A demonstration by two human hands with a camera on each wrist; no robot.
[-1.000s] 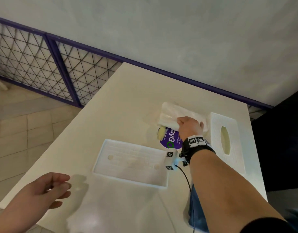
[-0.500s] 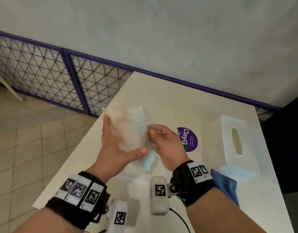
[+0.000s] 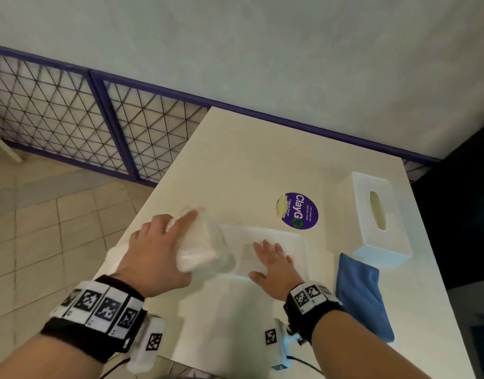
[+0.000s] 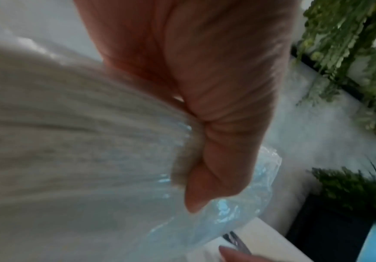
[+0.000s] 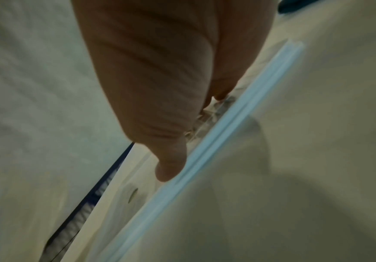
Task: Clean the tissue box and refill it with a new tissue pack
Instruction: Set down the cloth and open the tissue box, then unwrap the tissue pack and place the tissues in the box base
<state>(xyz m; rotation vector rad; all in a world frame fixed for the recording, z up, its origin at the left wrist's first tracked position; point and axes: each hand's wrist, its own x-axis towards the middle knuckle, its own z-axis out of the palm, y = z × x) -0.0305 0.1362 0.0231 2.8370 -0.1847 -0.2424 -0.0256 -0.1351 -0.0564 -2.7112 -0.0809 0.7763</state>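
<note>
My left hand (image 3: pixel 175 243) grips the new tissue pack (image 3: pixel 200 250), white tissues in clear plastic wrap, tilted over the left end of the white box base (image 3: pixel 295 242) on the table. In the left wrist view the thumb (image 4: pixel 216 133) presses the pack (image 4: pixel 70 141) and its loose wrap. With fingers spread, my right hand (image 3: pixel 273 259) lies flat on the base; its wrist view shows the thumb (image 5: pixel 169 164) at the base's rim (image 5: pixel 216 147). The white tissue box cover (image 3: pixel 372 214), slot up, stands at the right.
A folded blue cloth (image 3: pixel 364 294) lies near the table's right front, below the cover. A purple round sticker (image 3: pixel 299 212) sits on the white table (image 3: pixel 249 160). The table's left edge drops to a tiled floor; a purple mesh fence and wall lie behind.
Both hands held the pack up in the air before. My left hand has brought it down over the base's left end; my right hand has let go and now lies flat on the base.
</note>
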